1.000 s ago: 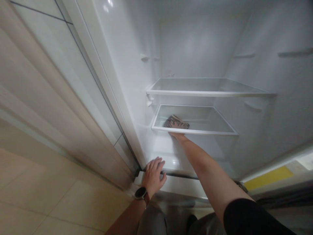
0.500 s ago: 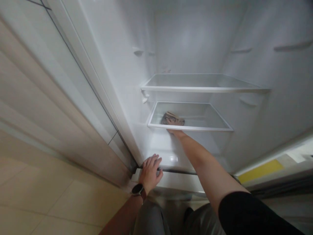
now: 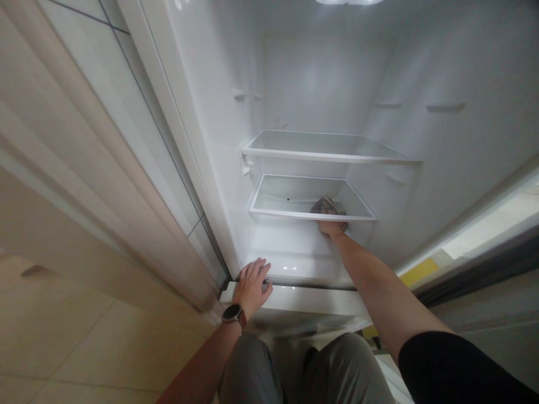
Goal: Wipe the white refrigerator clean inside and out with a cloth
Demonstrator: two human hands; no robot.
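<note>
Right hand (image 3: 332, 228) was up at the lower shelf (image 3: 269, 213), fingers seemingly clamped on the brown cloth (image 3: 326, 206) near its right front, while the left hand (image 3: 251, 282) lay flat, fingers apart, on the fridge's bottom ledge (image 3: 311, 283).

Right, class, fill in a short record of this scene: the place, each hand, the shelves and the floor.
Place: open fridge, white inside
Left hand: flat on the fridge's bottom front ledge, watch on the wrist
Right hand: at the front of the lower shelf, gripping a dark cloth
Upper shelf: glass with a white rim
Floor: beige tiles
</note>
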